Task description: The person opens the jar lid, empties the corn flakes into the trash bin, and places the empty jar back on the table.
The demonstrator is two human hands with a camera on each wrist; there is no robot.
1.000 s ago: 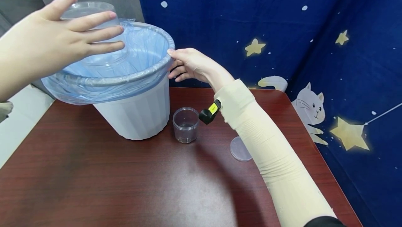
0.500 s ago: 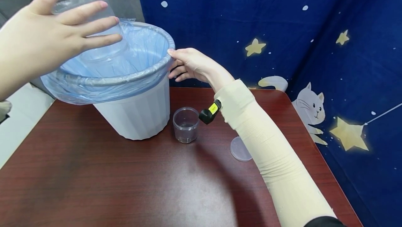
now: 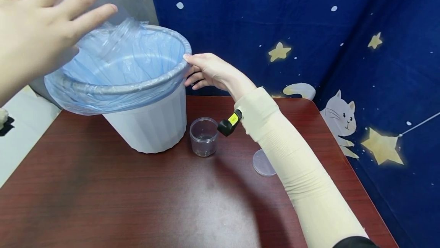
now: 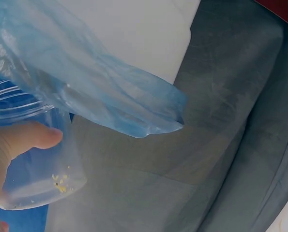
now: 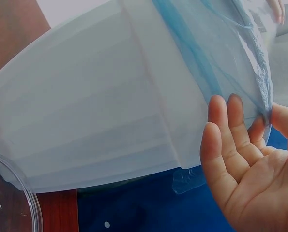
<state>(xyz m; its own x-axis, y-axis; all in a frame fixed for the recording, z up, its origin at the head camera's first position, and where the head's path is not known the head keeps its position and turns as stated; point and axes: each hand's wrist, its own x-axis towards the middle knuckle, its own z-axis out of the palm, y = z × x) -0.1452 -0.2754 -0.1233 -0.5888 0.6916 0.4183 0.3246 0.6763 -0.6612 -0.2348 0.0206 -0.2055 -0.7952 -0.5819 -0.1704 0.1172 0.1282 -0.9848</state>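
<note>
My left hand [image 3: 39,30] grips a clear plastic jar [image 4: 39,166] over the left side of a white trash bin [image 3: 148,131]. The jar is tilted, its threaded mouth pointing down toward the inside of the bin. Yellow crumbs cling near the jar's base in the left wrist view. A blue plastic bag [image 3: 144,99] lines the bin and folds over its rim. At the bin's right side, my right hand [image 3: 211,70] pinches the bagged rim between thumb and index finger, the other fingers loosely bent. The inside bottom of the bin is hidden.
On the brown table [image 3: 154,202], a smaller clear jar [image 3: 203,137] stands open beside the bin. A clear round lid [image 3: 263,163] lies under my right forearm. Behind hangs a dark blue star-patterned curtain [image 3: 233,19].
My left hand has moved up and left, tipping the jar further so its mouth slants into the bin. My right hand stays on the rim.
</note>
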